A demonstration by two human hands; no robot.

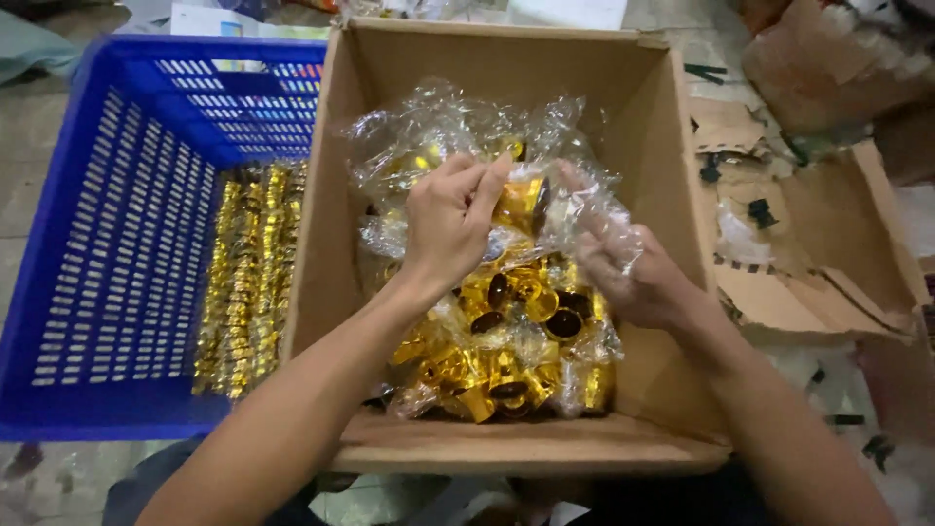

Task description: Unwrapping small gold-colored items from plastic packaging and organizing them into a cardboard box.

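An open cardboard box (623, 136) in front of me holds clear plastic bags (429, 127) of shiny gold cups (506, 341) with dark insides. My left hand (448, 224) pinches the clear plastic wrap above one gold cup (521, 200). My right hand (633, 273) grips the same crinkled wrap from the right, with plastic draped over its fingers. Both hands are over the middle of the box.
A blue slotted plastic crate (107, 234) stands to the left with rows of stacked gold cups (248, 282) inside. Torn cardboard pieces (808, 263) and scraps lie on the floor at the right. Papers lie beyond the box.
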